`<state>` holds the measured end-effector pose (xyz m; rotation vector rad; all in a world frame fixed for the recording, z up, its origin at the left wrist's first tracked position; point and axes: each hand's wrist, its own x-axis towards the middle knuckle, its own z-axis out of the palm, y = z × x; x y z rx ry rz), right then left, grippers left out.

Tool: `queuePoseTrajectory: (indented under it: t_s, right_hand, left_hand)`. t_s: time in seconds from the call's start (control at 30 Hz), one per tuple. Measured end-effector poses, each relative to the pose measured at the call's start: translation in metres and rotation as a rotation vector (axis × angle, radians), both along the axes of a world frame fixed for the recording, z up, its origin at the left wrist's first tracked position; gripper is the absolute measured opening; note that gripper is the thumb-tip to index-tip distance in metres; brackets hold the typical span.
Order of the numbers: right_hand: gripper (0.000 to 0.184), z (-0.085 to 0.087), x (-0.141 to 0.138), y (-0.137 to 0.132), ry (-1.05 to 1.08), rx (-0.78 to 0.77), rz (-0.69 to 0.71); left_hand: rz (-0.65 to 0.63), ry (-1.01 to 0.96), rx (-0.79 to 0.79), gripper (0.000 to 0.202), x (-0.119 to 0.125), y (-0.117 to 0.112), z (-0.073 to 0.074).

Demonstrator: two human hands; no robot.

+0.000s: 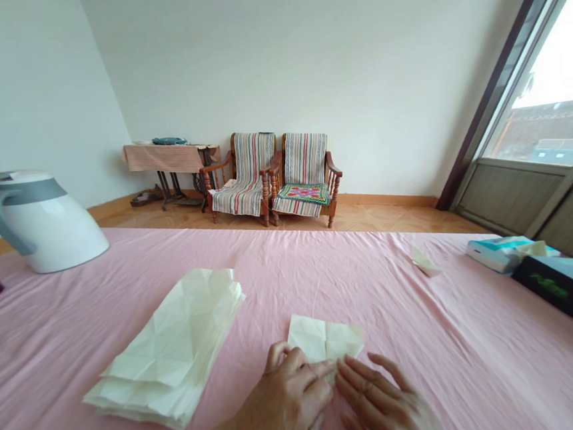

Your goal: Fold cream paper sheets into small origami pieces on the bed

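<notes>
Pink tablecloth (474, 359) under everything; landmark = paper stack (177, 338). White jug (61, 228) beyond it to the left, tissue pack (493, 254) well to its right. Small creased sheet (324, 335) is just right of stack, near edge under L hand (297, 395) & R hand (383, 397), prob. to keep it flat. Both hands' fingers rest on it; can't tell if either pinches. Stack's set apart, likely for elbow room.

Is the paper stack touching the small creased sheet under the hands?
Apart: the head view shows pink cloth between the paper stack and the small creased sheet.
</notes>
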<state>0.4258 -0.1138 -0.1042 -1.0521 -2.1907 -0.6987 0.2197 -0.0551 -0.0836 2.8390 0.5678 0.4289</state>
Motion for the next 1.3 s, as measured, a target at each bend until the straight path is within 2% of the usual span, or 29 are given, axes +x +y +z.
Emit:
queuePoseTrajectory:
  t_s: [0.17,0.3,0.5,0.57,0.63,0.73,0.8,0.9,1.07,1.17,1.23,1.3]
  right_hand:
    - [0.024,-0.001,0.007,-0.001,-0.03,-0.045,-0.095]
    - [0.028,-0.003,0.013,-0.001,-0.084,-0.093,-0.167]
    - [0.029,-0.007,0.012,0.002,0.018,-0.062,-0.278]
    - [0.031,-0.008,0.01,0.003,0.033,-0.037,-0.265]
    - [0.036,-0.009,0.008,0.005,0.004,-0.061,-0.191]
    - [0.04,-0.01,0.005,0.008,-0.09,-0.188,-0.091]
    - [0.043,-0.01,0.003,0.01,-0.146,-0.264,-0.086]
    - [0.047,-0.009,0.002,0.011,-0.18,-0.307,-0.116]
    - [0.048,-0.017,0.006,0.013,-0.152,-0.28,-0.224]
    - [0.046,-0.023,0.008,0.013,-0.072,-0.185,-0.292]
    - [0.042,-0.021,0.008,0.011,-0.016,-0.102,-0.282]
    - [0.036,-0.015,0.006,0.006,0.011,-0.061,-0.206]
  left_hand:
    - [0.013,-0.013,0.03,0.028,-0.001,0.001,-0.007]
    - [0.005,-0.011,0.021,0.028,-0.002,0.001,-0.007]
    - [0.001,-0.014,0.033,0.023,-0.001,0.001,-0.008]
    - [0.004,-0.017,0.047,0.024,-0.001,0.001,-0.007]
    - [0.004,-0.006,0.043,0.023,-0.001,0.0,-0.005]
    - [0.006,0.016,0.024,0.011,-0.001,-0.001,-0.002]
    - [0.009,0.017,0.028,0.007,-0.001,-0.001,-0.002]
    - [-0.008,0.006,0.054,0.012,-0.002,0.0,-0.005]
    - [-0.02,-0.02,0.089,0.017,-0.003,0.001,-0.01]
    - [-0.008,-0.035,0.09,0.018,-0.002,0.001,-0.012]
    - [0.002,-0.036,0.083,0.017,-0.002,0.001,-0.011]
    - [0.008,-0.027,0.063,0.016,-0.001,-0.001,-0.008]
